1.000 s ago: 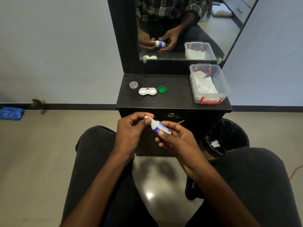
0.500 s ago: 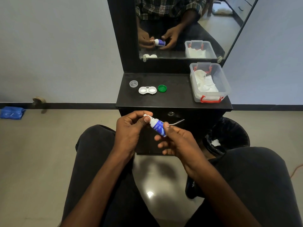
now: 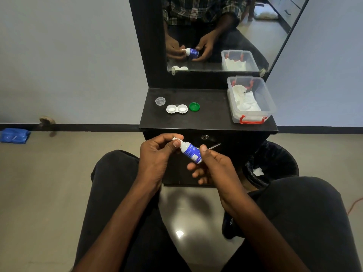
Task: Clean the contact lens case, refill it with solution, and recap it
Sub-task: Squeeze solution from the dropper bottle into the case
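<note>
Two hands on small white blue-labelled solution bottle (image 3: pixel 190 152): right hand (image 3: pixel 213 166) grips body, left hand (image 3: pixel 160 152) pinches white cap (image 3: pixel 176 139), mostly hidden by fingers.

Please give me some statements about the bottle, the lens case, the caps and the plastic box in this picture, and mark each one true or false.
1. The right hand holds the solution bottle by its body. True.
2. The left hand rests flat on the counter. False: it pinches the bottle's cap end.
3. The lens case on the counter has both wells uncapped. True.
4. The green cap is screwed onto the case. False: it lies beside it.
5. The clear plastic box holds white tissue. True.
</note>
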